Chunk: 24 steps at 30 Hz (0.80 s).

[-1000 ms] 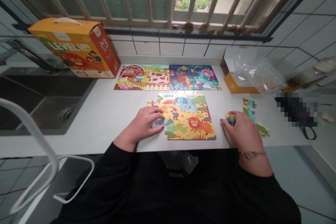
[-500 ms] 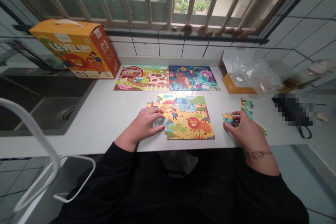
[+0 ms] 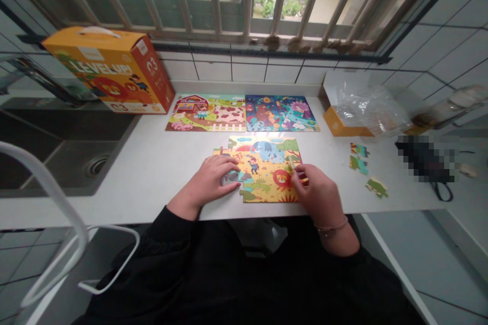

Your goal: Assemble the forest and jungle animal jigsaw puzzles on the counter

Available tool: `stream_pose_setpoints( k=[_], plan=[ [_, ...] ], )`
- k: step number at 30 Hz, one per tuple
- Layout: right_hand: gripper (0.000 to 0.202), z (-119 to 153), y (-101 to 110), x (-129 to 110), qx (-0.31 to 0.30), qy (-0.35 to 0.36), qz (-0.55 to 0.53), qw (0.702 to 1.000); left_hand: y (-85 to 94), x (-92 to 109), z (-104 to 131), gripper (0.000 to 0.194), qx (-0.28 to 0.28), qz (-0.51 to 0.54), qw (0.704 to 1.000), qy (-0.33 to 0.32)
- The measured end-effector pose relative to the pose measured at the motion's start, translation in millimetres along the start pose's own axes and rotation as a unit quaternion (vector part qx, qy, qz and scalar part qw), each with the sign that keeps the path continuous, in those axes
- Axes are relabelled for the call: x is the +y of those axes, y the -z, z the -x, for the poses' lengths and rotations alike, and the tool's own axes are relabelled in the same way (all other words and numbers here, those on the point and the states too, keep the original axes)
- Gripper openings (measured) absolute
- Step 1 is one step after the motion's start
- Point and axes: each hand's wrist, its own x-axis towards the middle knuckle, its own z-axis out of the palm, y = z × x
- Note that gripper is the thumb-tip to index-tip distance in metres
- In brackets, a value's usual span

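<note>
A jigsaw puzzle (image 3: 263, 175) with an elephant, a lion and a crocodile lies on the white counter, its left side uneven. At that left side rests my left hand (image 3: 209, 180), thumb and fingers apart, touching the puzzle. Over the lion at the right of the picture is my right hand (image 3: 320, 190), pinching a puzzle piece (image 3: 291, 163) that shows almost edge-on. My fingers cover part of this piece. To the right lie loose pieces: a striped one (image 3: 359, 150), a green and blue one (image 3: 358, 164) and a green one (image 3: 377, 187).
Behind the puzzle lie a farm puzzle (image 3: 208, 113) and a dark forest puzzle (image 3: 281, 113). An orange box (image 3: 110, 71) stands beside the sink (image 3: 68, 157). At the back right is an open box (image 3: 345, 123) with clear plastic (image 3: 375, 106). A blurred black object (image 3: 425, 157) lies at the right.
My right hand has moved left with the puzzle piece, from beside the loose pieces to over the puzzle. The loose pieces at the right now show fully. My left hand has stayed put.
</note>
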Motion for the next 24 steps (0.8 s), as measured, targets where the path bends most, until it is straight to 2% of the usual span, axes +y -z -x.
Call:
stream_pose_setpoints(
  k=[3, 6, 9, 12, 15, 19, 22, 24],
  plan=[
    [0.015, 4, -21, -28, -0.03, 0.071, 0.031, 0.997, -0.1, 1, -1, 0.029, 0.001, 0.001, 1.0, -0.002],
    [0.013, 7, -34, -49, -0.071, 0.121, 0.004, 0.99, -0.5, 2, -1, 0.032, 0.001, -0.001, 1.0, 0.002],
    [0.015, 9, -36, -61, -0.091, 0.156, -0.065, 0.981, -2.1, 1, 0, 0.041, 0.007, -0.007, 1.0, 0.003],
    [0.015, 5, -29, -58, -0.083, 0.17, -0.097, 0.977, -7.1, 0, -2, 0.054, 0.019, -0.012, 1.0, 0.005],
    [0.018, -3, -17, -34, -0.033, 0.115, -0.047, 0.992, -17.2, 7, -10, 0.063, 0.03, -0.014, 0.999, -0.002],
    [0.027, -19, 5, 28, 0.039, -0.009, 0.087, 0.995, -35.8, 29, -30, 0.075, 0.015, -0.038, 0.999, 0.003],
    [0.035, -38, 24, 79, 0.052, -0.135, 0.196, 0.97, -47.2, 46, -44, 0.072, -0.004, -0.069, 0.997, 0.031],
    [0.046, -54, 36, 107, 0.02, -0.231, 0.248, 0.941, -51.4, 53, -50, 0.062, -0.006, -0.08, 0.996, 0.047]
  ],
)
